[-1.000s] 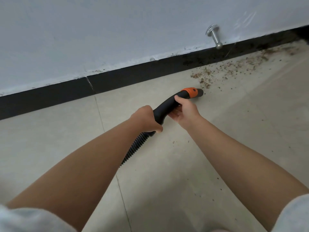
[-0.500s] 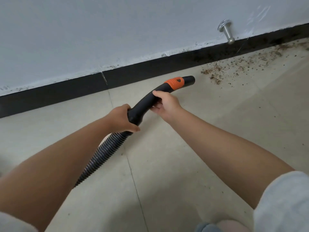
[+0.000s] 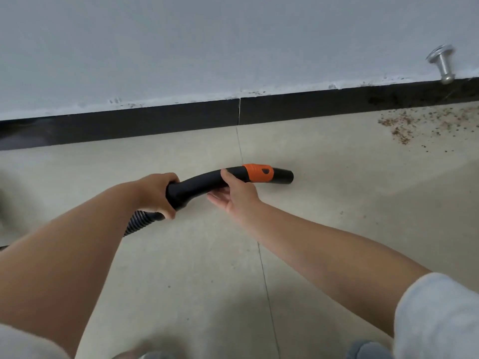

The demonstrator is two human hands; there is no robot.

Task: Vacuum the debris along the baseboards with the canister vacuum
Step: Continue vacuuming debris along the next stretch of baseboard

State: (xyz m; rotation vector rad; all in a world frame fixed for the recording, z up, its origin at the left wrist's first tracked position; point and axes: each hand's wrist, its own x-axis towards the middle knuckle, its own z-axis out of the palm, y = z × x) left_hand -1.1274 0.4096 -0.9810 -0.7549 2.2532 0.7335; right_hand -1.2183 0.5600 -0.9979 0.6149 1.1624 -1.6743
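The floor by the baseboard now shows the debris far right, well apart from the vacuum nozzle, which has drawn back left. Left hand grips the handle; right hand seems loosened, fingers straight beneath it.

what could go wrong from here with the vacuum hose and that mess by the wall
1. The right hand lies open under the nozzle, thumb on top; only the left hand grips it, so the tip may swing or drop.
2. The nozzle tip is well short of the debris, so a sweep here picks up nothing.
3. Moving right, the nozzle could knock the door stop just above the baseboard.
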